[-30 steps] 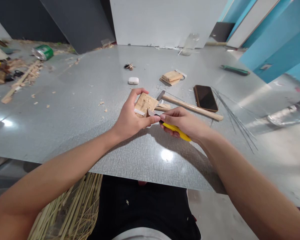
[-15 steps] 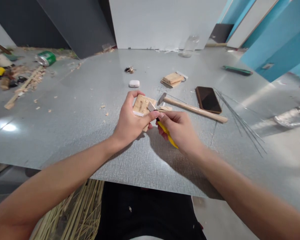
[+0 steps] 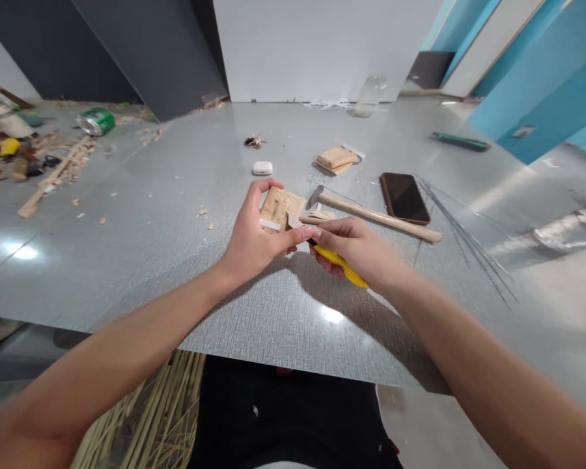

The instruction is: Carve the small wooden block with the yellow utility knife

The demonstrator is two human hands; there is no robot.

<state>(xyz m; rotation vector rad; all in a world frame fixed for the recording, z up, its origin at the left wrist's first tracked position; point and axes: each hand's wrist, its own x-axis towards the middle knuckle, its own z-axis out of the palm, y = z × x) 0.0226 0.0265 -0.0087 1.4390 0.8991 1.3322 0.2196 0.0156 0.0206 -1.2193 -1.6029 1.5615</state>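
My left hand [image 3: 256, 231] is closed around a small pale wooden block [image 3: 282, 204] with a white strip along its near edge. In my right hand [image 3: 354, 244] is a yellow utility knife [image 3: 344, 264], its blade [image 3: 294, 222] lying against the block's near right side. My left thumb reaches across to the front of the knife and meets my right thumb there. Just beyond my right hand lies a hammer [image 3: 376, 213] with a wooden handle, and thin wood pieces [image 3: 322, 215] rest by its head. Fingers beneath the block are partly hidden.
Beyond the hands are a white earbud case [image 3: 262, 168], stacked wooden pieces [image 3: 336, 159] and a phone [image 3: 404, 197]. Thin metal rods [image 3: 469, 241] fan out at right. A glass jar [image 3: 370, 96] stands at the back. A green can [image 3: 96, 122] and wood scraps [image 3: 61, 172] lie left.
The knife has turned flatter, its handle end swinging to the right, and the blade has moved down toward the block's near edge. My left hand keeps its hold on the block.
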